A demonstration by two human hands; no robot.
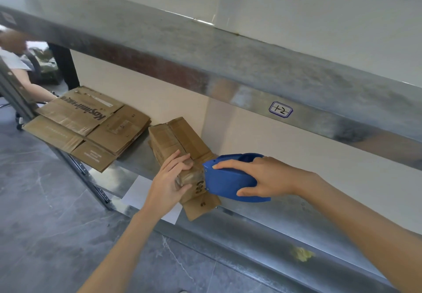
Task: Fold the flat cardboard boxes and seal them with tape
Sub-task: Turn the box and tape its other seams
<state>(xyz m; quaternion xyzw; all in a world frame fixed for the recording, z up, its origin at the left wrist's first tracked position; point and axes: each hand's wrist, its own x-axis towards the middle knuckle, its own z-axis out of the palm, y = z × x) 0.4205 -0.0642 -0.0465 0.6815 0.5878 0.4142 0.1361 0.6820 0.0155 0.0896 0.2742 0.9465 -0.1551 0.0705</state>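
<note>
A small folded brown cardboard box (177, 139) lies on the metal shelf (262, 228), its near end turned toward me. My left hand (170, 179) grips that near end, fingers on top and thumb on the end face. My right hand (262, 176) holds a blue tape dispenser (230, 184), whose front edge presses against the box's near end beside my left hand. A loose flap (201, 206) sticks out below the dispenser. A stack of flat cardboard boxes (89, 126) lies further left on the shelf.
An upper metal shelf (251, 69) with a handwritten label (280, 109) hangs low over the work area. Another person's arm (34, 89) reaches toward the flat stack at the far left. White paper (146, 199) lies under the box. A yellow scrap (301, 254) sits on the shelf at right.
</note>
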